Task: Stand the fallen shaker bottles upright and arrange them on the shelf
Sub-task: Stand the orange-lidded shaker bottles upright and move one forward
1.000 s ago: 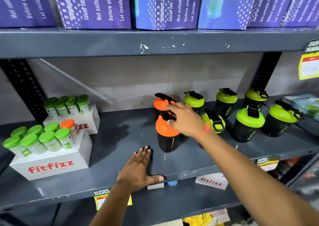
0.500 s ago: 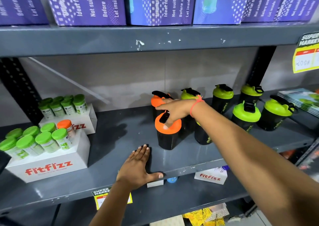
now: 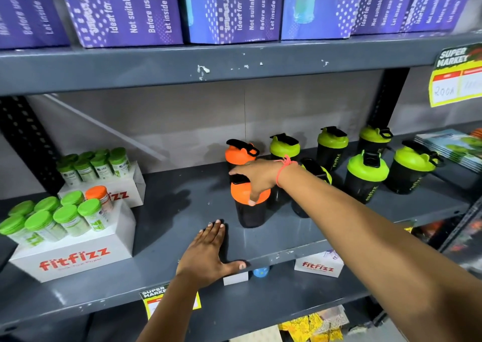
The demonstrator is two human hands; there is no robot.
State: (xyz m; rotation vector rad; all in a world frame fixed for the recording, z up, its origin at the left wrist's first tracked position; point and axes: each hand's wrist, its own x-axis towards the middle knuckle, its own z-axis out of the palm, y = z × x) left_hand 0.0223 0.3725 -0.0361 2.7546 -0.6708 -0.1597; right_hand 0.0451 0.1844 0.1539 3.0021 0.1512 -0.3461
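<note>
The front shaker (image 3: 249, 206) is a dark, see-through tumbler with a domed orange lid and a black flip cap. It stands upright on the grey shelf (image 3: 167, 227), long axis vertical, lid up, near the middle of the shelf and a little back from its front edge. The right hand (image 3: 254, 178) reaches in from the right and lies over the lid, fingers curled down around its rim, thumb tip pressing the front of the orange dome; a pink thread circles the wrist. Just behind stands a second orange shaker (image 3: 240, 153), also upright, its black loop pointing right.

To the right are green shakers in two rough rows, all lid up: three at the back (image 3: 332, 143) and two nearer the front (image 3: 365, 177). One more green-lidded bottle (image 3: 317, 170) is mostly hidden behind the forearm; whether it stands straight I cannot tell.

The left hand (image 3: 208, 255) lies flat on the shelf near its front lip, palm down, fingers together and pointing toward the front shaker, thumb stretched out to the right along the edge. It holds nothing and stops just short of the bottle.

At the left, white boxes (image 3: 75, 258) carry small green-capped jars (image 3: 65, 217).
</note>
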